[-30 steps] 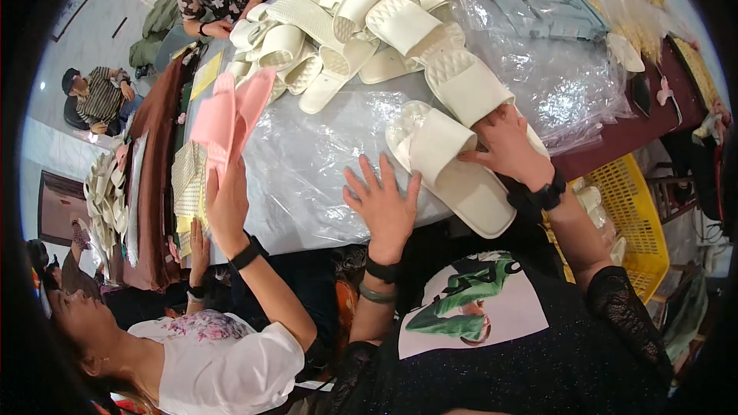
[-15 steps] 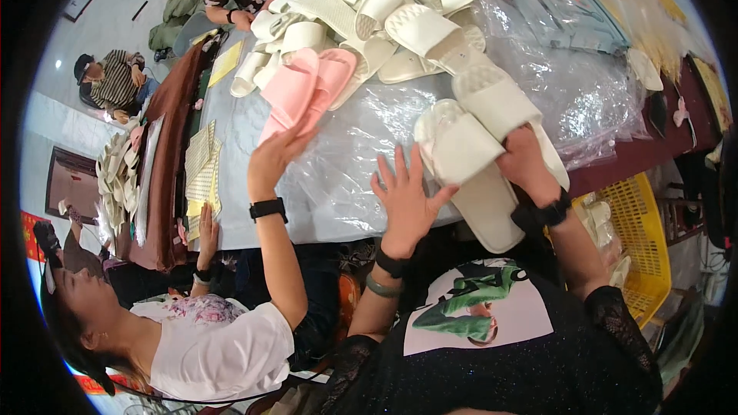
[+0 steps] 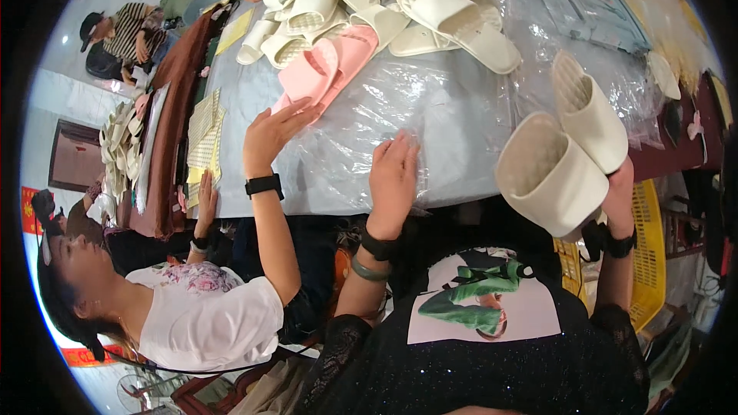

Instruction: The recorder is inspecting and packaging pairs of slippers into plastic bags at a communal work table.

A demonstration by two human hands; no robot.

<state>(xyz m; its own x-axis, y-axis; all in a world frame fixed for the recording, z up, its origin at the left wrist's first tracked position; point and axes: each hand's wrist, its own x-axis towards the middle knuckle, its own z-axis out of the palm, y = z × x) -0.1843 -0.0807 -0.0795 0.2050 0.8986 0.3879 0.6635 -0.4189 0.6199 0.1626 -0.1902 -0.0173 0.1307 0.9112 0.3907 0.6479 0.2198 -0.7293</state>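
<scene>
A grey table (image 3: 250,104), partly covered in clear plastic, bears a heap of cream slippers (image 3: 315,11). The wearer's cream pair (image 3: 565,192), flat on the table a moment ago, is now lifted and tilted at its near right edge, apart from the heap; the work seems to have moved from positioning the pair to carrying it. The right hand (image 3: 619,192) grips the pair from behind, wrist low, most fingers hidden. The left hand (image 3: 393,184) reaches forward over the plastic, its fingers now drawn close together, apparently holding nothing.
</scene>
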